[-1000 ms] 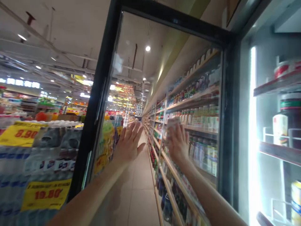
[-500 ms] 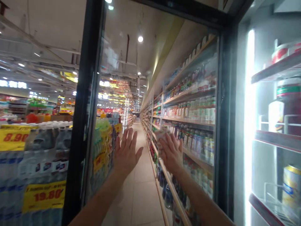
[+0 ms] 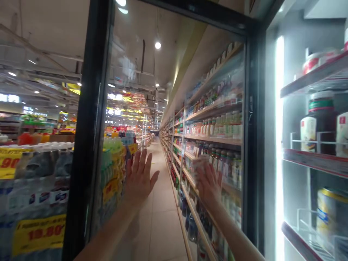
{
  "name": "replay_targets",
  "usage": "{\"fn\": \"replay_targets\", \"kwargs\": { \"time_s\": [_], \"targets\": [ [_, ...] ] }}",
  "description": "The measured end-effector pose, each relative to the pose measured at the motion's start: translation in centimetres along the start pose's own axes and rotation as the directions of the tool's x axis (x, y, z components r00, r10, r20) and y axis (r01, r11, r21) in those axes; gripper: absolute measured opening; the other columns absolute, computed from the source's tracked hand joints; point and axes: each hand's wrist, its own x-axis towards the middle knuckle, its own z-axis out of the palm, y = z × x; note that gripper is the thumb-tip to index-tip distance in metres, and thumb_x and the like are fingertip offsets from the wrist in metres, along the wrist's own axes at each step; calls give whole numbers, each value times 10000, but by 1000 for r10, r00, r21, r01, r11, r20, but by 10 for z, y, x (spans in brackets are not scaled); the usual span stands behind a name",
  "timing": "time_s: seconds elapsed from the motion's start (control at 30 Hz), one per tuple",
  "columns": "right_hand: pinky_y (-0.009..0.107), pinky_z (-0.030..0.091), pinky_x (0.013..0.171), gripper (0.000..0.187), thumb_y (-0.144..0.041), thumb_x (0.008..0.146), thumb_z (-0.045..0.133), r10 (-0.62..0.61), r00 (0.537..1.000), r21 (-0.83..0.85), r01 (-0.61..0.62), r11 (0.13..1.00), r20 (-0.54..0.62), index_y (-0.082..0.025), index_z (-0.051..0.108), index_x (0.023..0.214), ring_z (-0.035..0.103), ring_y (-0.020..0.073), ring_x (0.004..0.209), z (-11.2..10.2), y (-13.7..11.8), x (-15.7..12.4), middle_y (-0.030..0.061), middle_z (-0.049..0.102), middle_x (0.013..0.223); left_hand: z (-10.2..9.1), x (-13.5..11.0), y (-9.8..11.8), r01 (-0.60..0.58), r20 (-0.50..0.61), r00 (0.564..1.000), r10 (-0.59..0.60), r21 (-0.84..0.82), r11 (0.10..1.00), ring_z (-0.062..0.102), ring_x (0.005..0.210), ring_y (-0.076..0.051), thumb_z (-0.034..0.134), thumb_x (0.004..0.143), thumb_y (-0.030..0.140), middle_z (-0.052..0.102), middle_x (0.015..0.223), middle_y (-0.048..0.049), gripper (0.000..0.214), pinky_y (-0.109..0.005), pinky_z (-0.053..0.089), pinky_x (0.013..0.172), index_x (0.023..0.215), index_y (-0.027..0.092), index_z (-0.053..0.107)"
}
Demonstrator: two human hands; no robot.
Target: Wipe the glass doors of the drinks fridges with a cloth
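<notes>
A glass door (image 3: 94, 119) with a black frame stands open in front of me, and bottles show through its pane. My left hand (image 3: 140, 177) lies flat against the glass on the left, its fingers stretched out and nothing in it. Over on the right side of the pane, my right hand (image 3: 210, 185) presses a pale, crumpled cloth (image 3: 199, 166) against the glass. Motion blurs that hand and the cloth, and the fingers partly cover the cloth.
On the right is a lit cooler with shelves (image 3: 315, 161) of bottles and cans (image 3: 324, 214). Stacked bottle packs (image 3: 40, 192) with yellow price signs (image 3: 39, 233) stand at left. Beyond the glass, a tiled aisle (image 3: 163, 224) runs beside long drink shelves (image 3: 214, 137).
My right hand has moved right and slightly down across the glass with the cloth. My left hand stays flat on the pane. The view has turned slightly to the right.
</notes>
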Motion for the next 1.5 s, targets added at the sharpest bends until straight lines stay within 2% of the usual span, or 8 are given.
{"fn": "replay_targets", "kwargs": {
  "time_s": [0.13, 0.37, 0.6, 0.8, 1.03, 1.23, 1.4, 1.5],
  "targets": [
    [615, 233, 1038, 513, -239, 893, 352, 355, 927, -43, -362, 931, -123, -182, 367, 1403, 221, 327, 1388, -5, 20, 4, 179, 326, 1468, -5, -32, 16, -55, 32, 998, 55, -25, 998, 112, 1411, -243, 429, 891, 335, 294, 1474, -123, 680, -475, 101, 1152, 1465, 162, 106],
    [507, 142, 1122, 425, -186, 860, 424, -134, 991, 166, 129, 978, 19, -279, 519, 1264, 237, 227, 1390, 5, -71, -2, 62, 470, 1387, -2, -46, 18, -89, 5, 996, 90, -20, 996, 112, 1412, -239, 475, 869, 348, 396, 1416, -140, 703, -476, 92, 1153, 1456, 129, 156],
    [621, 244, 1029, 526, -208, 884, 365, 290, 951, -46, -296, 954, -104, -195, 343, 1410, 230, 328, 1384, 3, -6, -15, 183, 333, 1461, 5, -44, 20, -27, 20, 999, 28, -61, 998, 105, 1412, -225, 453, 875, 347, 403, 1415, -131, 632, -472, 64, 1159, 1436, 137, 252],
    [552, 222, 1081, 508, -171, 849, 416, -37, 992, 62, 30, 998, 119, -283, 446, 1343, 285, 280, 1369, 2, -41, -38, 94, 416, 1428, 7, -48, 19, -23, 40, 999, 25, -51, 998, 123, 1408, -238, 472, 865, 327, 366, 1436, -129, 687, -486, 89, 1153, 1458, 155, 170],
    [628, 271, 1017, 581, -217, 885, 364, 365, 931, -78, -366, 927, -29, -235, 245, 1454, 199, 341, 1393, -7, 1, -55, 170, 257, 1499, 3, -47, 22, -22, 22, 999, 24, -57, 998, 82, 1413, -217, 447, 878, 347, 368, 1436, -122, 697, -466, 65, 1159, 1464, 155, 124],
    [545, 212, 1095, 513, -162, 832, 445, -59, 989, 123, 43, 991, 133, -277, 462, 1331, 234, 272, 1392, -5, -56, -57, 76, 391, 1447, 2, -47, 20, -41, 18, 999, 41, -40, 998, 102, 1410, -228, 439, 880, 307, 343, 1446, -126, 681, -476, 77, 1155, 1463, 149, 124],
    [627, 242, 1035, 565, -219, 879, 366, 342, 940, -60, -342, 938, -6, -207, 293, 1439, 220, 330, 1388, -11, -2, -58, 163, 256, 1503, 1, -46, 23, 8, 39, 999, -5, -91, 996, 135, 1404, -220, 429, 880, 299, 346, 1446, -98, 664, -457, 66, 1160, 1464, 187, 134],
    [622, 261, 1028, 594, -221, 881, 377, 289, 957, -69, -287, 955, 17, -226, 235, 1458, 211, 336, 1390, -12, -4, -59, 167, 260, 1500, 2, -47, 24, 16, 17, 1000, -14, -108, 994, 123, 1408, -210, 434, 879, 306, 370, 1433, -103, 668, -451, 63, 1160, 1463, 184, 134]
  ]
}}
